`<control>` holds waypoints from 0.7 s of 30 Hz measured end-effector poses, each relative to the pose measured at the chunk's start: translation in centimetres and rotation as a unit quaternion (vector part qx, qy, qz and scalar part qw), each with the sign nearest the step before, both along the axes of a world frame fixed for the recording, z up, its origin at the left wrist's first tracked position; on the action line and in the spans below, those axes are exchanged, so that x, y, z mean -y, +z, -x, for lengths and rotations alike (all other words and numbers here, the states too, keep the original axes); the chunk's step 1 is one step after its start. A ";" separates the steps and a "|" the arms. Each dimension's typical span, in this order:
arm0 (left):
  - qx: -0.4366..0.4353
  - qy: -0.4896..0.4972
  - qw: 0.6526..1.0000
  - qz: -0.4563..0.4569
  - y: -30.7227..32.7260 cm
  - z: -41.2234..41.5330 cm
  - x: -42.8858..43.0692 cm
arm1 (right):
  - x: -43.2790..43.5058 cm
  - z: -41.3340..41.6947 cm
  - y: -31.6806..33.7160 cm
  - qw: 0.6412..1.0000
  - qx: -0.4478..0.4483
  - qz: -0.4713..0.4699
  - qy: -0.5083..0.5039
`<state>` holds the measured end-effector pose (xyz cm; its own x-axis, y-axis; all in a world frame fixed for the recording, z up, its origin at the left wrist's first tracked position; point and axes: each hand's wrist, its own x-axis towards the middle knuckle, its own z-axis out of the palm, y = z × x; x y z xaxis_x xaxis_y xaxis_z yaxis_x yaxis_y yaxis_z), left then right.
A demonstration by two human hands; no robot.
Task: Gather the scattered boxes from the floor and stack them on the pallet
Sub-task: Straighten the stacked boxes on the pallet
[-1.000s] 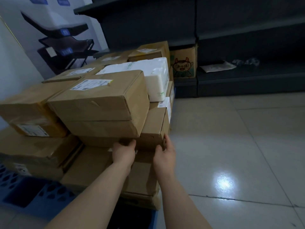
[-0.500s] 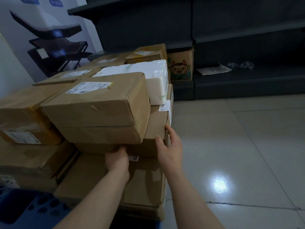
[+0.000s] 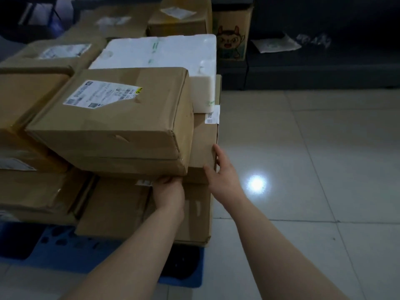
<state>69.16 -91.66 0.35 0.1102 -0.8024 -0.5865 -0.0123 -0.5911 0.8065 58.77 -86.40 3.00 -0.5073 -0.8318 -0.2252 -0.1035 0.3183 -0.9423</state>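
Several cardboard boxes are stacked on a blue pallet. On top at the front lies a labelled brown box, with a white foam box behind it. Both rest on a flatter middle box. My left hand has its fingers tucked under the front bottom edge of the labelled box. My right hand lies with straight fingers against the right front corner of the middle box. A large bottom box carries them.
More brown boxes fill the left and back of the pallet. A cartoon-printed carton stands by dark shelving at the back. Pale tiled floor spreads to the right with a lamp glare.
My view has risen and closed in on the stack. My right hand slid up along the middle box's corner; my left hand stays under the labelled box's front edge.
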 end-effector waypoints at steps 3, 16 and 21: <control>0.011 -0.086 0.995 -0.056 2.3 1.2 -1.7 | -0.8 1.8 3.4 0.995 0.070 -0.056 0.034; -0.010 -0.117 0.976 -0.183 18.5 10.5 -4.6 | -6.0 11.9 16.8 0.983 0.123 -0.137 0.023; -0.029 -0.101 0.979 -0.172 21.2 14.7 -1.9 | -3.9 16.4 19.8 0.982 0.131 -0.137 0.012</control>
<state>54.45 -89.77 21.59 -0.0723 -0.5575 -0.8270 -0.1165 -0.8188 0.5622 42.42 -82.52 22.77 -0.3829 -0.7326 -0.5627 0.1207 0.5642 -0.8167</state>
